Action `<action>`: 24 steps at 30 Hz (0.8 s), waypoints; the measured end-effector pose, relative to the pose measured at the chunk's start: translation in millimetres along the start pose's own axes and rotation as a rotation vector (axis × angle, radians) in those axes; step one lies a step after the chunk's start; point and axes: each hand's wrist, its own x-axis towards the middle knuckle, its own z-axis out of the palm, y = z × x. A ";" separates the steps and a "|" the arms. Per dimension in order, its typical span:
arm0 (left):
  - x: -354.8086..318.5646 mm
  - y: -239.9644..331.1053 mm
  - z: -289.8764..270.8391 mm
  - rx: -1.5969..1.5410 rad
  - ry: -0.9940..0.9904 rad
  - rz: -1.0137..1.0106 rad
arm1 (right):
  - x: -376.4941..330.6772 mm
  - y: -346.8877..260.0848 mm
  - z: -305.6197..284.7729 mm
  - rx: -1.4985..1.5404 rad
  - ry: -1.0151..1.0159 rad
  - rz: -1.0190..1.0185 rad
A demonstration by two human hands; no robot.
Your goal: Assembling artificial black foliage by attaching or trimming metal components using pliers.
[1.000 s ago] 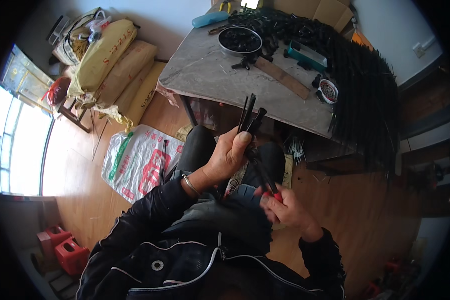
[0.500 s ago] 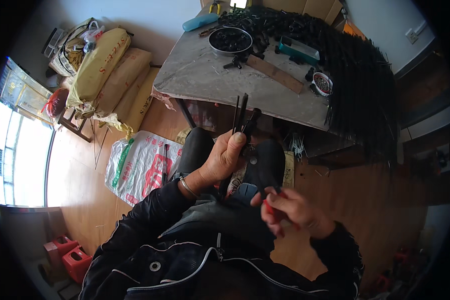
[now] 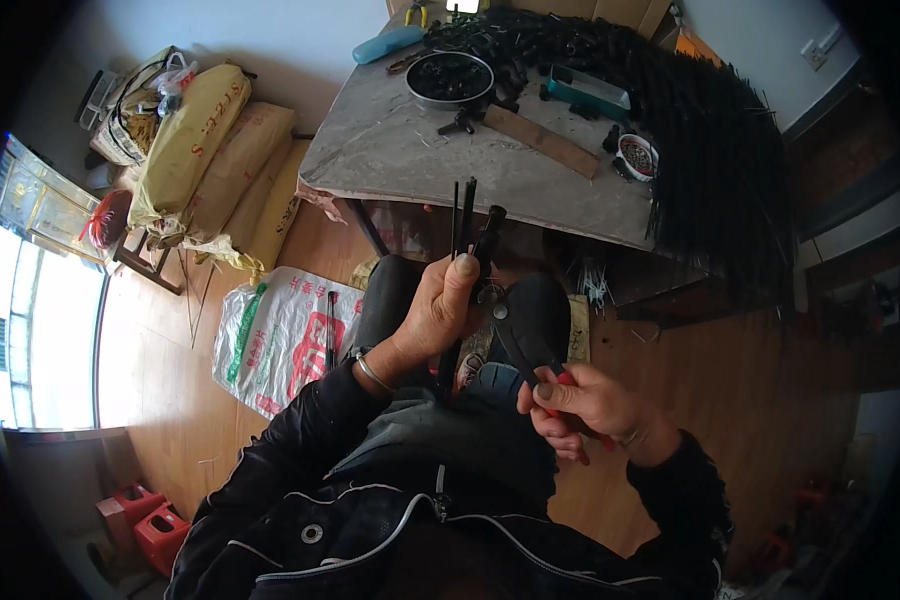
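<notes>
Black thin rods, together with a thicker black piece with a knobbed end, stand upright in my left hand, which is closed round them above my lap. Lower down and to the right, my right hand grips red-handled pliers. Their dark arms reach up and left to a round metallic head just below the black pieces. Whether that head touches them I cannot tell. My left fingers hide the middle of the bundle.
Ahead, a grey table bears a bowl of black parts, a wooden strip, a teal tray, a small cup and a large heap of black rods. Stuffed sacks stand left; a printed bag lies on the floor.
My right hand has come slightly upward with the pliers, whose head now lies beside the left hand's bundle. The left hand and bundle have shifted a little left and up.
</notes>
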 end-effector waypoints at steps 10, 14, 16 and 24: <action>-0.1 0.7 2.8 -0.108 -0.018 -0.088 | -9.4 -26.0 -3.6 -0.336 0.144 0.094; 0.6 2.4 4.3 -0.071 -0.009 -0.081 | -10.0 -27.7 -2.0 -0.346 0.129 0.046; 1.7 -1.0 3.2 -0.069 -0.004 -0.084 | -7.2 -24.7 -2.4 -0.323 0.129 0.029; 1.8 0.2 6.7 -0.117 -0.009 -0.090 | -9.4 -29.7 3.2 -0.323 0.145 0.028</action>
